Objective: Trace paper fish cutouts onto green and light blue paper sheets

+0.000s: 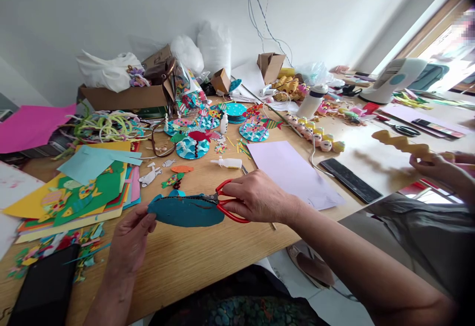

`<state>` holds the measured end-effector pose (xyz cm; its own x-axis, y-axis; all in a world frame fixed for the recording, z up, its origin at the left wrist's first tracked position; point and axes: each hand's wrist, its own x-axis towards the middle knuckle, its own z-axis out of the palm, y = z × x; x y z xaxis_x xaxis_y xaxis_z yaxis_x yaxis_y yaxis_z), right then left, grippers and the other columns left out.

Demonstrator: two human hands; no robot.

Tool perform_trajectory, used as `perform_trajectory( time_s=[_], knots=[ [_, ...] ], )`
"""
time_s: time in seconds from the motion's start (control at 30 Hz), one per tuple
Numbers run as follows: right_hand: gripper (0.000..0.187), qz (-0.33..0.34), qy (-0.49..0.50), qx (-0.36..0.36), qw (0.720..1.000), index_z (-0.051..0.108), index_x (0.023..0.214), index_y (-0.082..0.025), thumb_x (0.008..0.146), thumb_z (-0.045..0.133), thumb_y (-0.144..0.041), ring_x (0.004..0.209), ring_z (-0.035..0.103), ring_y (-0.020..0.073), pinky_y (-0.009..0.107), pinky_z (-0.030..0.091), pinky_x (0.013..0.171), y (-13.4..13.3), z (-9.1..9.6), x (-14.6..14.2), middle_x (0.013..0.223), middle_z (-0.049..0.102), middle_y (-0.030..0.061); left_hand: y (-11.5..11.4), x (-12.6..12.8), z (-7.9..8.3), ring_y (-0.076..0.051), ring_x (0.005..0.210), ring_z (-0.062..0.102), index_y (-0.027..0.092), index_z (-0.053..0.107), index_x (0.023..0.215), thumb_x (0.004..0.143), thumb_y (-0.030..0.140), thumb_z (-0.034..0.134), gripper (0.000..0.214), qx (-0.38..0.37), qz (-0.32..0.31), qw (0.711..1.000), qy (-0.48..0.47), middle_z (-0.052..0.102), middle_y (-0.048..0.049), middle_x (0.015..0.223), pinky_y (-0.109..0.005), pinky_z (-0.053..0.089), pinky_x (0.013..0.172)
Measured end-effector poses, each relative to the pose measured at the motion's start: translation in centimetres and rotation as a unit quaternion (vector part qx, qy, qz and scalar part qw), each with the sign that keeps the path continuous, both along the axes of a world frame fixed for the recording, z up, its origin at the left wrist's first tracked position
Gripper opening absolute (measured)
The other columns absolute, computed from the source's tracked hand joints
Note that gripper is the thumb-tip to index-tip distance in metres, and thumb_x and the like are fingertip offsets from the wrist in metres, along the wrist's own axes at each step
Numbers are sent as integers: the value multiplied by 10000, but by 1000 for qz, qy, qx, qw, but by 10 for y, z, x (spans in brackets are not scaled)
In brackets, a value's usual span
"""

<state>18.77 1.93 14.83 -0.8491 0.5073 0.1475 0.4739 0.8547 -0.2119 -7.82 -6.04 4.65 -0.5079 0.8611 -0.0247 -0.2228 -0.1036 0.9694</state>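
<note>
My left hand [130,239] pinches the left end of a teal paper piece [185,211] held just above the wooden table [193,256]. My right hand [256,197] is closed in the handles of red scissors [226,202], whose blades lie across the top edge of the teal piece. Small cut paper fish [150,175] and an orange-and-green cut-out [177,175] lie on the table just behind the teal piece. A small white glue bottle [226,163] lies on its side beyond my right hand.
Stacked coloured sheets [79,192] and paper scraps lie at left, a black tablet [46,286] at the near left corner. A lilac sheet [293,172] and a black bar [351,180] lie at right. Another person's hand [434,165] holds a yellow wavy piece [401,144]. Boxes, bags and round decorated discs [193,147] crowd the back.
</note>
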Motion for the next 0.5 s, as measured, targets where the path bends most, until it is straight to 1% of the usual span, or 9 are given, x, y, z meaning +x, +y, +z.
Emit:
perform_trajectory(
  time_s=[0.13,0.37,0.5],
  knots=[
    [281,-5,0,-17,1000,606,813,-153,893,451,-373,591,471,100,238,232,545,-2,-1,-1,713,626,36,-2,-5,-1,-71,481,452,202,709,677,473,226,802,225,5,-9,1000,13,617,30,609,-194,364,425],
    [287,4,11,-47,999,618,898,-152,884,454,-386,648,514,116,238,279,581,-2,-3,0,789,644,57,-6,-9,-1,-79,521,473,214,714,682,502,207,802,200,13,-23,999,24,651,20,709,-200,375,440],
    [299,2,5,-58,998,622,947,-154,885,450,-390,679,535,127,241,294,591,-2,-3,0,823,654,61,-7,-9,-2,-82,528,470,225,716,678,520,204,799,180,22,-31,999,32,645,19,721,-205,372,443]
  ],
)
